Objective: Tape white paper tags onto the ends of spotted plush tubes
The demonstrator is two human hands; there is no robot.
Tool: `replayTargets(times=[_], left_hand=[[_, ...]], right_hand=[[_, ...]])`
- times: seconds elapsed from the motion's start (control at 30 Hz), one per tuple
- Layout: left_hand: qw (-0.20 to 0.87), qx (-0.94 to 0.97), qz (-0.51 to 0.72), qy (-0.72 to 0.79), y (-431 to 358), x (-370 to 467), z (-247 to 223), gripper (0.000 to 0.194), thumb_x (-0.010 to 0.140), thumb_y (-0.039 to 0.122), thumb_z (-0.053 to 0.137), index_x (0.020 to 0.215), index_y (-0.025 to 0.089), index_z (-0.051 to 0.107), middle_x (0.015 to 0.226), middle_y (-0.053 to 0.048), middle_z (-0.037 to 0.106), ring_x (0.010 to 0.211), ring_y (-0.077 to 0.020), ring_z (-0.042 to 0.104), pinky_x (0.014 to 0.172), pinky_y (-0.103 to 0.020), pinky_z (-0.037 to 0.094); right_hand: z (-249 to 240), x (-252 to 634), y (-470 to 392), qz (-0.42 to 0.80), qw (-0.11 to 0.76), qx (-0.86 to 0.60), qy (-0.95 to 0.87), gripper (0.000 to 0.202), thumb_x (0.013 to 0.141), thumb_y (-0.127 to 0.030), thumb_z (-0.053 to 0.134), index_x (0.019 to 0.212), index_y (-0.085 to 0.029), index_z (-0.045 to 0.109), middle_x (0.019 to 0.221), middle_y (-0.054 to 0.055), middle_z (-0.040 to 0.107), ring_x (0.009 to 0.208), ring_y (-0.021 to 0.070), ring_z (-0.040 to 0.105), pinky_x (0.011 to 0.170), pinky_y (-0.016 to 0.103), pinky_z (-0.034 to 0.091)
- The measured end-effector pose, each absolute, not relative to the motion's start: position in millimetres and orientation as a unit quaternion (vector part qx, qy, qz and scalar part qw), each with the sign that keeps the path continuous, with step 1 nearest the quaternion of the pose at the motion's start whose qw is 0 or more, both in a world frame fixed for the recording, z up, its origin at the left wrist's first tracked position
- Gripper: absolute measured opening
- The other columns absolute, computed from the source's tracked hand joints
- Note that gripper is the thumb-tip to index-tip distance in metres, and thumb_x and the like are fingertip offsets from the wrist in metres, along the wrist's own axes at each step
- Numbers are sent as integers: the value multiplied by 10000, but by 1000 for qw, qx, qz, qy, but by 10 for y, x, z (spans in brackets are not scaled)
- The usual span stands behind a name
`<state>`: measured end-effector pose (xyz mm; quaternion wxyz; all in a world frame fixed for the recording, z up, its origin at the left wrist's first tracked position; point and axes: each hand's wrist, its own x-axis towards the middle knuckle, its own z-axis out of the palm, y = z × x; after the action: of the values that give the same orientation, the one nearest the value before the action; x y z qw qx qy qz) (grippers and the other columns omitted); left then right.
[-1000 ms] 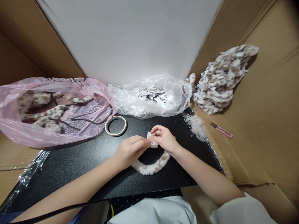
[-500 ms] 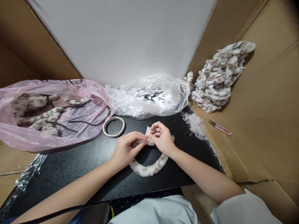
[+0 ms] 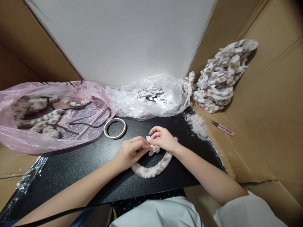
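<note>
On the black table a fluffy white and beige headband (image 3: 152,170) lies curved, its open side toward the back. My left hand (image 3: 132,150) is closed, fingers pinching the headband near its upper end. From the other side, my right hand (image 3: 164,139) has thumb and fingers closed at the same spot, beside a small white slip (image 3: 148,138) that stands up between the hands. The rounded tip of a pale tag (image 3: 151,152) shows below the fingertips. The fingers hide how the slip and tag are joined to the plush.
A roll of tape (image 3: 115,128) lies left of the hands. Behind are a pink bag (image 3: 28,143) with plush bands and a clear bag (image 3: 118,102) of flat tags. Loose fluff (image 3: 196,126), pink thread snips (image 3: 222,128) and a headband pile (image 3: 217,82) are at right.
Both hands have shifted slightly, the left a little lower and the right turned. The pale tag tip now shows below the fingers, and the white slip sits lower and further left.
</note>
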<state>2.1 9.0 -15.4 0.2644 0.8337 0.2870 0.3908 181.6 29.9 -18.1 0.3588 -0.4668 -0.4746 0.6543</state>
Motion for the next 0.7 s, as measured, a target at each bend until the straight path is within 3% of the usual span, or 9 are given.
replayTargets(times=[0.2, 0.37, 0.7], left_hand=[[307, 806, 383, 331, 86, 23, -125, 66, 829, 121, 654, 776, 156, 673, 780, -42, 701, 680, -126, 662, 601, -193, 490], [344, 728, 424, 415, 63, 71, -121, 82, 806, 184, 697, 731, 155, 683, 708, -18, 670, 615, -118, 612, 558, -200, 449], [366, 676, 460, 445, 69, 82, -149, 87, 781, 226, 708, 724, 161, 700, 800, -35, 685, 670, -125, 605, 584, -208, 439]], right_hand=[[-180, 1760, 219, 617, 433, -460, -468, 286, 585, -142, 693, 789, -202, 502, 588, -62, 631, 473, 90, 537, 501, 203, 396], [-189, 1731, 160, 510, 508, -443, -534, 237, 647, -140, 711, 791, -206, 535, 684, -35, 633, 634, 126, 623, 590, 219, 462], [-186, 1769, 165, 474, 507, -417, -587, 194, 705, -224, 726, 767, -207, 544, 718, -20, 623, 676, 139, 625, 645, 252, 500]])
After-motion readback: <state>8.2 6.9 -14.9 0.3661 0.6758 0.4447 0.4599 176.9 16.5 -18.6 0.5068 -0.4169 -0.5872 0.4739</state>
